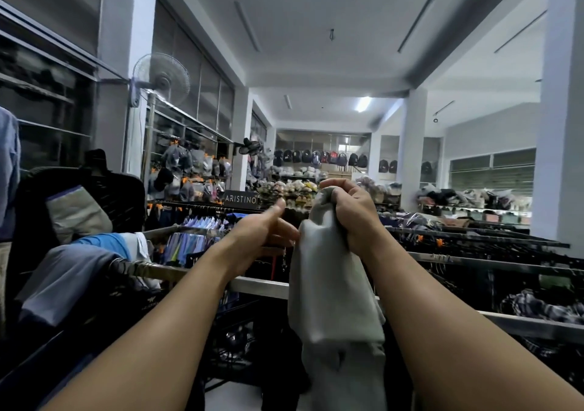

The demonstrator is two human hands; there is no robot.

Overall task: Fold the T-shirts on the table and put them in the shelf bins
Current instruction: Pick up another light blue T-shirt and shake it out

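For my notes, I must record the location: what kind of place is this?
Most likely a clothing shop or its stockroom. Racks of hanging shirts fill the floor, backpacks line the far wall, and a brand sign stands among the goods.

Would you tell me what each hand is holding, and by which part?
The right hand grips the grey T-shirt by its bunched top end; the left hand is open, holding nothing.

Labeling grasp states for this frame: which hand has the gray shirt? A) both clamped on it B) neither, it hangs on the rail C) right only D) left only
C: the right hand is fisted around the bunched top of the gray shirt, which hangs down from that grip, while the left hand is open beside the cloth, fingers spread and not closed on it.
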